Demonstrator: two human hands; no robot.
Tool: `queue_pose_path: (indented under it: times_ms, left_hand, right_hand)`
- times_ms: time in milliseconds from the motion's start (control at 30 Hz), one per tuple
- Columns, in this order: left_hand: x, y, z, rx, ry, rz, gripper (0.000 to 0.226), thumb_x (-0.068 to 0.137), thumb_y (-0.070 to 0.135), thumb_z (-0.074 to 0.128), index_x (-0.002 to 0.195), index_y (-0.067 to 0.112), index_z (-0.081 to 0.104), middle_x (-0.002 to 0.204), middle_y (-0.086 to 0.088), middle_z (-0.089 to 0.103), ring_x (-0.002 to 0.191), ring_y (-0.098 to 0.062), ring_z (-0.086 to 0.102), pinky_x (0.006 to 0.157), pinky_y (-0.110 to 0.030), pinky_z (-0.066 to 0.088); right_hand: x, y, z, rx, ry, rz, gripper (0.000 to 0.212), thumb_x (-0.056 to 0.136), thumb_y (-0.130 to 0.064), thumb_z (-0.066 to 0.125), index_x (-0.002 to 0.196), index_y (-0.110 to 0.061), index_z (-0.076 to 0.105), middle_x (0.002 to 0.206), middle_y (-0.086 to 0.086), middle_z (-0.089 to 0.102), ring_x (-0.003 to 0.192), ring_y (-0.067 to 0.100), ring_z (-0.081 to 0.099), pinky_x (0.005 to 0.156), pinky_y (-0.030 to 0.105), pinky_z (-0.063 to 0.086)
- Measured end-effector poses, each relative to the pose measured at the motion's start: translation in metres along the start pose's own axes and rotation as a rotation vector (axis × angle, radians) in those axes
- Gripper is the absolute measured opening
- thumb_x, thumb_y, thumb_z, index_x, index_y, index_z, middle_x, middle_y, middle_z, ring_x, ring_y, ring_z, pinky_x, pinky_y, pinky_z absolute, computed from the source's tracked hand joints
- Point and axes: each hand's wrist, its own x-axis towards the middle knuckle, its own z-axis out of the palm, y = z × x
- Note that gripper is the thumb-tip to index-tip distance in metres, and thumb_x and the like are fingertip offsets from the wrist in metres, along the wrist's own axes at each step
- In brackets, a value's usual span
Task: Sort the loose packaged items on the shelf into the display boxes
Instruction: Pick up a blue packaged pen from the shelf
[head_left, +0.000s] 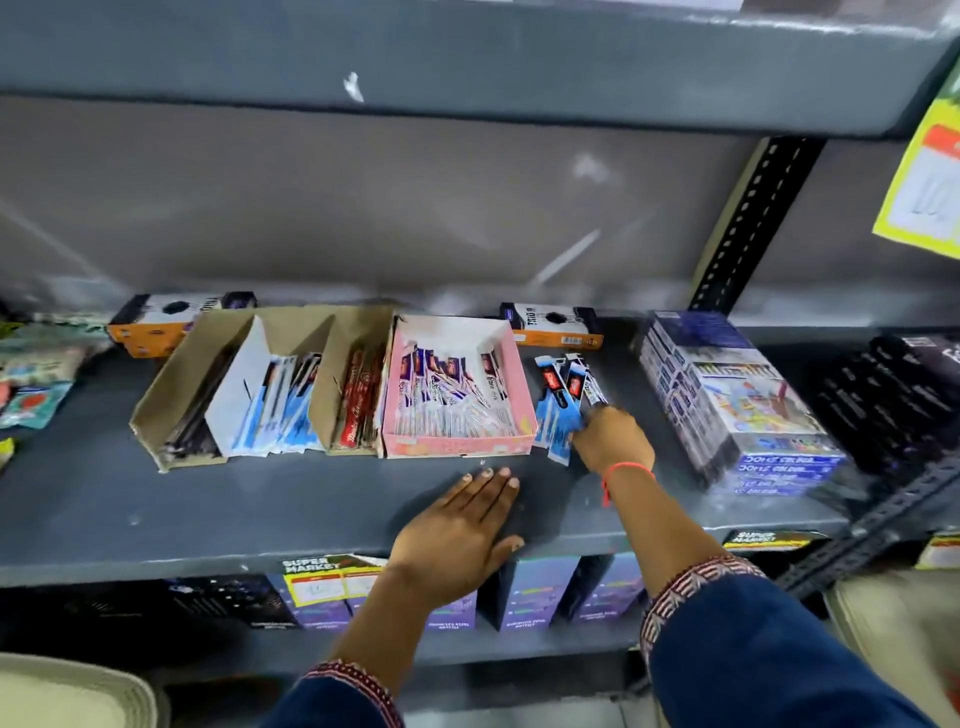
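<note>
A pink display box (460, 446) of blue and white packets stands mid-shelf. Left of it sit three brown cardboard display boxes (184, 364) holding black, blue and red packets. Loose blue and black packets (558, 402) lie on the shelf just right of the pink box. My right hand (613, 439) is closed on the near end of these loose packets. My left hand (462, 530) lies flat on the grey shelf (156, 514) in front of the pink box, fingers spread, holding nothing.
A wrapped stack of colour boxes (737, 405) stands at the right, black boxes (904, 395) beyond it. Two orange and black boxes (156, 322) (556, 325) lie at the back. Green and red packs (36, 374) sit far left. A yellow price sign (930, 171) hangs upper right.
</note>
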Motion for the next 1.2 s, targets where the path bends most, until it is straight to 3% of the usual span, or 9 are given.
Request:
queue_pose_path:
  times_ms: [67, 167, 300, 433, 533, 600, 800, 967, 1200]
  left_hand:
    - [-0.001, 0.000, -0.005, 0.026, 0.036, -0.006, 0.072, 0.087, 0.053, 0.006, 0.143, 0.013, 0.027, 0.151, -0.004, 0.031, 0.139, -0.018, 0.029, 0.115, -0.034, 0.009]
    - [-0.001, 0.005, -0.011, 0.010, -0.008, -0.024, 0.063, 0.090, 0.050, 0.017, 0.120, 0.016, 0.061, 0.122, 0.002, 0.065, 0.113, -0.012, 0.060, 0.094, -0.029, 0.048]
    - [-0.006, 0.007, -0.011, -0.008, 0.049, -0.052, 0.065, 0.092, 0.050, 0.012, 0.122, 0.017, 0.060, 0.125, 0.002, 0.063, 0.115, -0.012, 0.058, 0.095, -0.029, 0.048]
    - [-0.003, 0.003, -0.011, 0.053, 0.025, -0.070, 0.064, 0.093, 0.053, 0.014, 0.145, 0.017, 0.019, 0.153, 0.000, 0.016, 0.142, -0.014, 0.017, 0.116, -0.031, 0.005]
    - [-0.005, 0.007, -0.011, 0.087, 0.099, -0.068, 0.061, 0.087, 0.052, 0.024, 0.125, 0.018, 0.056, 0.131, 0.001, 0.058, 0.121, -0.010, 0.053, 0.100, -0.027, 0.042]
    - [-0.009, 0.012, -0.014, 0.096, 0.116, -0.119, 0.061, 0.084, 0.054, 0.027, 0.115, 0.018, 0.065, 0.119, 0.004, 0.066, 0.110, -0.010, 0.061, 0.089, -0.029, 0.050]
    - [-0.020, 0.016, -0.017, 0.122, 0.192, -0.215, 0.058, 0.074, 0.055, 0.065, 0.114, 0.013, 0.066, 0.118, -0.002, 0.067, 0.110, -0.016, 0.062, 0.087, -0.036, 0.052]
    - [-0.022, 0.018, -0.019, 0.073, 0.183, -0.239, 0.061, 0.084, 0.057, 0.049, 0.125, 0.012, 0.057, 0.130, -0.002, 0.058, 0.121, -0.017, 0.053, 0.103, -0.036, 0.037]
    - [-0.023, 0.015, -0.015, 0.063, 0.222, -0.185, 0.060, 0.073, 0.057, 0.064, 0.114, 0.013, 0.066, 0.116, 0.000, 0.068, 0.106, -0.012, 0.064, 0.088, -0.031, 0.051]
  right_hand:
    - [0.007, 0.000, -0.003, 0.104, -0.056, 0.043, 0.031, 0.080, -0.012, 0.060, 0.110, -0.003, 0.063, 0.114, 0.021, 0.066, 0.105, 0.036, 0.062, 0.082, 0.036, 0.050]
    - [0.016, 0.001, -0.007, 0.195, -0.126, 0.080, 0.025, 0.079, -0.013, 0.068, 0.098, 0.001, 0.065, 0.100, 0.021, 0.068, 0.095, 0.034, 0.065, 0.079, 0.036, 0.051]
    - [0.018, 0.006, -0.013, 0.407, -0.165, 0.119, 0.034, 0.077, -0.011, 0.071, 0.055, -0.006, 0.046, 0.062, 0.008, 0.050, 0.052, 0.017, 0.044, 0.047, 0.023, 0.033]
    - [0.001, 0.015, -0.023, 0.915, -0.206, 0.120, 0.027, 0.076, -0.004, 0.072, 0.059, -0.011, 0.052, 0.047, 0.002, 0.052, 0.039, 0.009, 0.038, 0.034, 0.014, 0.027]
    - [-0.021, 0.021, -0.031, 1.053, -0.332, 0.064, 0.021, 0.076, -0.004, 0.072, 0.062, -0.012, 0.059, 0.046, -0.001, 0.056, 0.038, 0.005, 0.035, 0.030, 0.009, 0.024]
    - [-0.036, 0.025, -0.034, 1.093, -0.413, 0.013, 0.020, 0.077, -0.003, 0.071, 0.062, -0.012, 0.062, 0.052, 0.000, 0.059, 0.048, 0.007, 0.036, 0.035, 0.010, 0.028]
    - [-0.059, 0.029, -0.023, 1.200, -0.574, -0.080, 0.030, 0.076, 0.001, 0.069, 0.051, -0.015, 0.073, 0.053, -0.006, 0.071, 0.049, 0.004, 0.058, 0.050, 0.013, 0.042]
    - [-0.067, 0.023, -0.020, 1.201, -0.589, -0.133, 0.030, 0.075, 0.001, 0.070, 0.050, -0.016, 0.074, 0.051, -0.005, 0.071, 0.046, 0.002, 0.059, 0.047, 0.010, 0.043]
    - [-0.073, 0.008, -0.026, 1.206, -0.626, -0.187, 0.027, 0.074, 0.000, 0.070, 0.052, -0.014, 0.073, 0.053, -0.004, 0.070, 0.048, 0.006, 0.060, 0.052, 0.015, 0.046]
